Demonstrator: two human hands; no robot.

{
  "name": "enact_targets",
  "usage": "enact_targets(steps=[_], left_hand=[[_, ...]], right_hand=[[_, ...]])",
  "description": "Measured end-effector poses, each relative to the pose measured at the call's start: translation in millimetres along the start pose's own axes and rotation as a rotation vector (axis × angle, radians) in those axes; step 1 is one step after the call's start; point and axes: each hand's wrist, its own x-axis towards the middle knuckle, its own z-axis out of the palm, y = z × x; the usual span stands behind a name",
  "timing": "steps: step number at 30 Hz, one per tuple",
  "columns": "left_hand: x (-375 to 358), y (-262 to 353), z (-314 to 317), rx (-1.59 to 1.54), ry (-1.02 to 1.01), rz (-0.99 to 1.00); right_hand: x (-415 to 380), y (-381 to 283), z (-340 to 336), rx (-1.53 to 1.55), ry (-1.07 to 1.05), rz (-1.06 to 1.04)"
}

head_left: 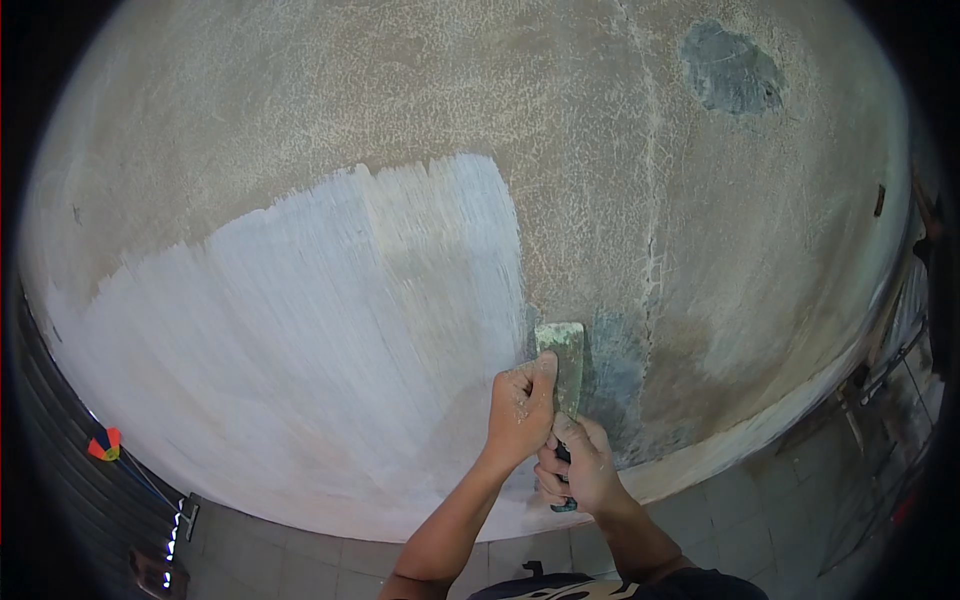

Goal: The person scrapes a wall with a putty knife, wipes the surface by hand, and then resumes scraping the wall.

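A scraper [568, 372] with a broad, stained metal blade lies against the wall [580, 150], its blade end pointing up. My right hand [588, 465] is wrapped round its dark handle. The thumb of my left hand [524, 405] presses on the left part of the blade, and its other fingers are curled in. To the left of the blade spreads a white coated area [300, 320] with a ragged upper edge. Right of the blade, the bare wall shows a grey-blue patch [618, 365] and a thin vertical crack.
Higher up on the right is a dark grey round patch [731, 68]. Tiled floor [320, 560] runs along the wall's foot. At the lower left are corrugated sheeting [50, 430] and an orange, blue and yellow object [104, 444] by a pole. Dim clutter stands at the far right.
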Motion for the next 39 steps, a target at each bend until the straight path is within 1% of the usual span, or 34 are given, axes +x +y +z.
enact_targets(steps=[2, 4, 5, 7, 11, 14, 16, 17, 19, 21, 23, 25, 27, 29, 32, 33, 35, 36, 37, 39], left_hand=[[2.3, 10.3, 0.2, -0.011, -0.001, -0.012], [13.9, 34.8, -0.2, -0.119, -0.011, -0.102], [12.3, 30.0, 0.3, -0.121, -0.010, -0.104], [7.9, 11.5, -0.3, -0.049, -0.002, -0.031], [-6.6, -2.7, -0.2, -0.016, -0.007, -0.042], [1.7, 12.8, -1.7, -0.035, -0.013, -0.054], [5.5, 26.9, -3.1, -0.108, -0.040, -0.148], [3.3, 20.6, -1.7, -0.106, -0.041, -0.145], [-4.8, 4.3, 1.5, -0.036, 0.000, -0.047], [-4.3, 0.8, -0.5, -0.023, -0.002, -0.051], [-0.8, 10.0, -1.7, -0.021, -0.002, -0.063], [5.9, 35.4, -4.3, -0.129, -0.044, -0.184], [1.3, 18.0, -3.4, -0.130, -0.049, -0.167], [-4.9, -1.0, 0.6, -0.043, 0.008, -0.014], [2.0, 2.5, 1.7, -0.029, 0.037, 0.044], [7.3, 12.6, 0.7, -0.031, 0.037, 0.042], [18.5, 41.3, -3.6, -0.113, -0.014, -0.103], [19.8, 44.0, -4.6, -0.108, -0.015, -0.133], [18.4, 38.8, -4.4, -0.106, -0.014, -0.128], [10.0, 16.8, -2.7, -0.069, 0.010, -0.026]], right_hand=[[-0.1, -6.3, 3.9, -0.019, 0.006, 0.008], [4.9, -23.3, 14.8, 0.024, -0.007, -0.021], [3.8, -21.4, 14.1, 0.022, -0.006, -0.019], [3.2, -12.1, 10.5, 0.011, 0.046, 0.004], [-1.4, 7.3, 0.2, -0.012, 0.042, -0.001], [0.7, -5.1, 6.7, 0.003, 0.038, 0.002], [2.1, -11.4, 12.3, 0.039, 0.002, -0.011], [0.8, -8.2, 9.8, 0.040, 0.001, -0.014], [-3.0, 3.8, 2.1, 0.029, 0.032, 0.015], [0.4, 5.1, 0.8, 0.029, 0.032, 0.015], [0.2, -2.5, 4.8, 0.021, 0.039, 0.023], [-1.7, -17.9, 17.1, 0.020, 0.009, 0.009], [1.1, -9.4, 10.8, 0.024, 0.025, 0.004], [0.3, 0.8, 6.2, 0.033, 0.038, 0.000], [0.1, -1.4, 6.9, -0.043, 0.036, -0.018], [4.9, -15.6, 13.7, -0.024, 0.018, -0.030], [5.7, -24.4, 19.2, -0.006, 0.003, -0.039], [6.2, -25.8, 20.6, 0.018, -0.013, -0.042], [7.3, -26.6, 21.8, 0.044, -0.031, -0.047], [-0.1, -12.4, 16.0, 0.036, -0.003, -0.017]])
